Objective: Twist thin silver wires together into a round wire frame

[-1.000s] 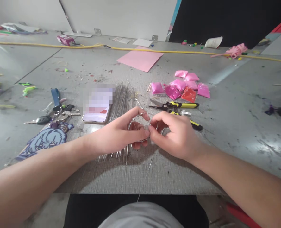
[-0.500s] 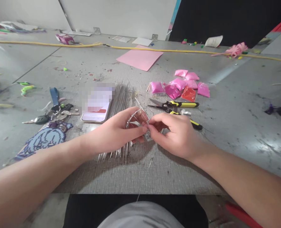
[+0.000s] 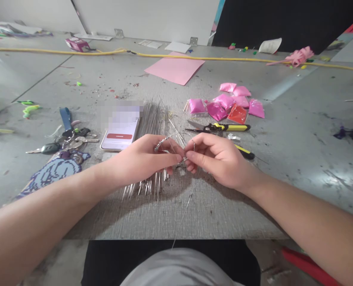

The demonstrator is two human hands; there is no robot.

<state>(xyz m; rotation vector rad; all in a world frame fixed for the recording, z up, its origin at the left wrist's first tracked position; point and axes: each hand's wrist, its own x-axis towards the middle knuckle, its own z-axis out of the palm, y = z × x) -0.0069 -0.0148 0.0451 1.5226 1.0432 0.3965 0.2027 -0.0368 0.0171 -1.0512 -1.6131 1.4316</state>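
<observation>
My left hand (image 3: 146, 159) and my right hand (image 3: 216, 159) meet at the middle of the grey table (image 3: 284, 131), fingertips almost touching. Both pinch a bent piece of thin silver wire (image 3: 164, 140) that curls above my left fingers. A long tail of that wire (image 3: 186, 208) hangs down toward my lap. Under my hands lies a bundle of straight silver wires (image 3: 152, 119).
A phone (image 3: 119, 137) lies left of the bundle, with keys (image 3: 60, 145) and a blue pixel charm (image 3: 54, 169) further left. Yellow-handled scissors (image 3: 221, 127) and pink sachets (image 3: 224, 105) lie to the right. A pink sheet (image 3: 173, 67) and a yellow cord (image 3: 75, 51) are at the back.
The wire loop has been turned and flattened between my fingers. Both hands shifted slightly up and closer together.
</observation>
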